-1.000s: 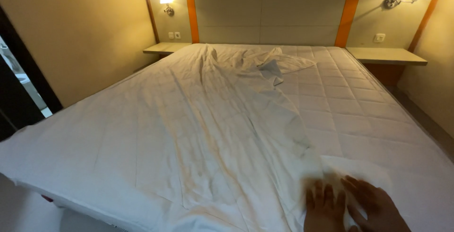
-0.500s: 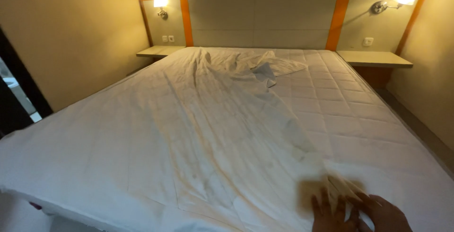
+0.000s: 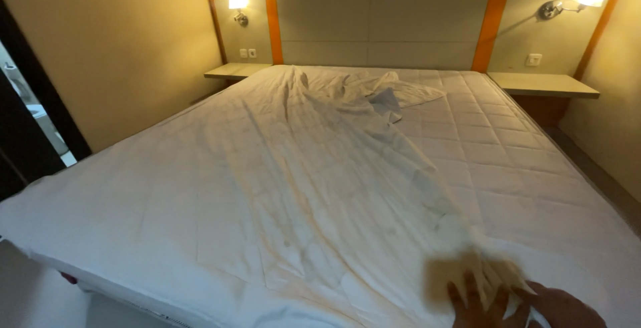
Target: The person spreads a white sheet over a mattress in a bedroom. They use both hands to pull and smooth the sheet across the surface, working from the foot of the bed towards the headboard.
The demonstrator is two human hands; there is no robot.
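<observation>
Quilted white mattress [image 3: 521, 161] is filling a warm-lit room, padded headboard [image 3: 380, 27] and two wall lamps [image 3: 235, 2] behind. Thin wrinkled white sheet [image 3: 287, 188] is lying across the mattress's left part. Left hand [image 3: 477, 301] and right hand [image 3: 557, 306] are both gripping the sheet's bunched near corner at the bottom edge, fingers curled around fabric.

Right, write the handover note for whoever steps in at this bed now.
Left hand: fingers spread, gripping a bunched corner of the white sheet at the near right of the bed.
Right hand: beside it on the same bunch; grip cannot be told.
Done: sheet covers the left and middle of the quilted mattress.
Left: the right side is bare, and the sheet's far end lies crumpled near the headboard.
</observation>
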